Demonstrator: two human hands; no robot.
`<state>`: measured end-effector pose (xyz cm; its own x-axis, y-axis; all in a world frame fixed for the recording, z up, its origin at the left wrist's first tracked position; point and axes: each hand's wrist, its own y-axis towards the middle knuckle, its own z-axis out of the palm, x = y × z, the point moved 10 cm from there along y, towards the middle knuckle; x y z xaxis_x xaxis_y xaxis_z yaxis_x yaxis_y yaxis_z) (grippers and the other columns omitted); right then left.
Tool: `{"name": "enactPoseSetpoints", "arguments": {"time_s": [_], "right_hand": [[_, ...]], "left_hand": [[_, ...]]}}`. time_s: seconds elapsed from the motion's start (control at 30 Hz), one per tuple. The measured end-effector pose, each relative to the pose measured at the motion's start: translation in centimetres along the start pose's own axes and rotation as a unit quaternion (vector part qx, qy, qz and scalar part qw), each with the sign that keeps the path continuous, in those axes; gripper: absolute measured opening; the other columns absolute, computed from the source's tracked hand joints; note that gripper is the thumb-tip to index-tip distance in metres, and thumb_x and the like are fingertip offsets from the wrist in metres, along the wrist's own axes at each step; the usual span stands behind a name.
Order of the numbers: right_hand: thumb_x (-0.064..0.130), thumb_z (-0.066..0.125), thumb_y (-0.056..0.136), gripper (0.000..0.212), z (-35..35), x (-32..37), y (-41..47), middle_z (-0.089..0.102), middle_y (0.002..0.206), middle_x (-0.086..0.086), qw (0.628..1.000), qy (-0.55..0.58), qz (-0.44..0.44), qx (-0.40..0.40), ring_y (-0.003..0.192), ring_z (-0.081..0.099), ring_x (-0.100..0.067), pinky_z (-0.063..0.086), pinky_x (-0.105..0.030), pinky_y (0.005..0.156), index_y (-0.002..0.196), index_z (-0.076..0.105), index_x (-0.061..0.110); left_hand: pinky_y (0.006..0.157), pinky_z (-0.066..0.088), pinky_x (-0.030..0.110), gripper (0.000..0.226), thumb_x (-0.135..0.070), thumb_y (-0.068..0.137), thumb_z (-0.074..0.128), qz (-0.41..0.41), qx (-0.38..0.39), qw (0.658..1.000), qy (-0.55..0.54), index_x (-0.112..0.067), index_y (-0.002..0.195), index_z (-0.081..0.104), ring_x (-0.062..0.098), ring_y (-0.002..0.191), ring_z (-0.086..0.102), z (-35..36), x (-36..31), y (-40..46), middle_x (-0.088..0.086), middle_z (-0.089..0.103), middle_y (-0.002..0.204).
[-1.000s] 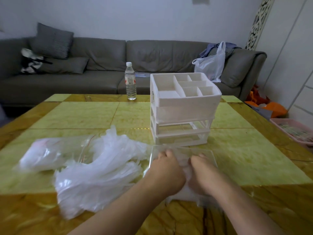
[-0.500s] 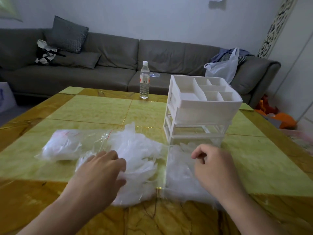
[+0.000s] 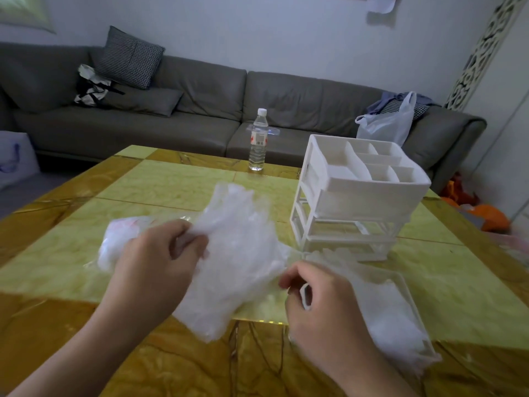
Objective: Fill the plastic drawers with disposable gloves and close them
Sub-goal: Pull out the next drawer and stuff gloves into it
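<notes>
Our left hand (image 3: 154, 270) grips a bunch of disposable gloves (image 3: 237, 253) raised over the table (image 3: 171, 187). Our right hand (image 3: 320, 299) is curled, perhaps pinching the near wall of the pulled-out drawer (image 3: 412, 319), which lies before the white drawer unit (image 3: 357, 196). A water bottle (image 3: 258, 141) stands behind.
</notes>
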<state>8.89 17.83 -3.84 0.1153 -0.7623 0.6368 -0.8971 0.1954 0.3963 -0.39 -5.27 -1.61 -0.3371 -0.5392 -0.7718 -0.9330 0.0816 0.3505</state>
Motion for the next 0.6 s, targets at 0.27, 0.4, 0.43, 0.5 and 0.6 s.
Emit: {"name": "enactPoseSetpoints", "arguments": {"time_s": [0.27,0.4,0.43,0.5,0.6], "right_hand": [[0.056,0.096,0.063,0.086,7.7,-0.2,-3.1,0.071,0.110,-0.018,0.789,0.465,0.288,0.278,0.102,0.072,-0.033,0.054,-0.049,0.086,0.124,0.071,0.001],[0.032,0.088,0.079,0.054,6.7,2.0,-2.2,0.076,0.128,-0.011,0.794,0.531,0.204,0.217,0.123,0.070,-0.030,0.050,-0.052,0.112,0.130,0.075,0.020],[0.023,0.087,0.081,0.045,6.1,1.3,-1.7,0.077,0.122,-0.016,0.800,0.537,0.217,0.157,0.117,0.073,-0.035,0.053,-0.057,0.109,0.125,0.077,0.014],[0.012,0.086,0.084,0.025,4.7,-1.6,-1.2,0.080,0.105,-0.021,0.820,0.508,0.261,0.030,0.101,0.077,-0.042,0.060,-0.061,0.095,0.108,0.082,0.006],[0.014,0.085,0.087,0.017,2.3,-4.2,-0.8,0.077,0.096,-0.029,0.825,0.481,0.285,-0.083,0.095,0.075,-0.050,0.059,-0.069,0.090,0.097,0.079,0.002]], "left_hand": [[0.064,0.058,0.058,0.014,-0.027,0.095,0.071,-0.065,-0.052,0.966,-0.244,-0.018,0.085,0.073,0.041,0.071,0.069,0.0,-0.8,-2.0,0.011,0.074,0.076],[0.046,0.048,0.038,0.016,-0.024,0.094,0.072,-0.058,-0.010,0.967,-0.248,-0.017,0.080,0.070,0.028,0.051,0.058,2.9,-1.4,-3.3,0.013,0.066,0.064],[0.045,0.046,0.035,0.015,-0.025,0.094,0.073,-0.047,-0.007,0.971,-0.234,-0.019,0.080,0.069,0.024,0.050,0.056,3.4,-1.6,-3.5,0.012,0.064,0.062],[0.055,0.054,0.039,0.010,-0.030,0.093,0.073,-0.039,-0.009,0.976,-0.215,-0.023,0.087,0.070,0.027,0.055,0.063,4.1,-1.6,-3.9,0.006,0.069,0.065],[0.067,0.061,0.052,0.009,-0.031,0.092,0.074,-0.057,-0.018,0.971,-0.233,-0.022,0.090,0.072,0.034,0.070,0.071,4.4,-1.1,-4.0,0.004,0.075,0.074]]}}
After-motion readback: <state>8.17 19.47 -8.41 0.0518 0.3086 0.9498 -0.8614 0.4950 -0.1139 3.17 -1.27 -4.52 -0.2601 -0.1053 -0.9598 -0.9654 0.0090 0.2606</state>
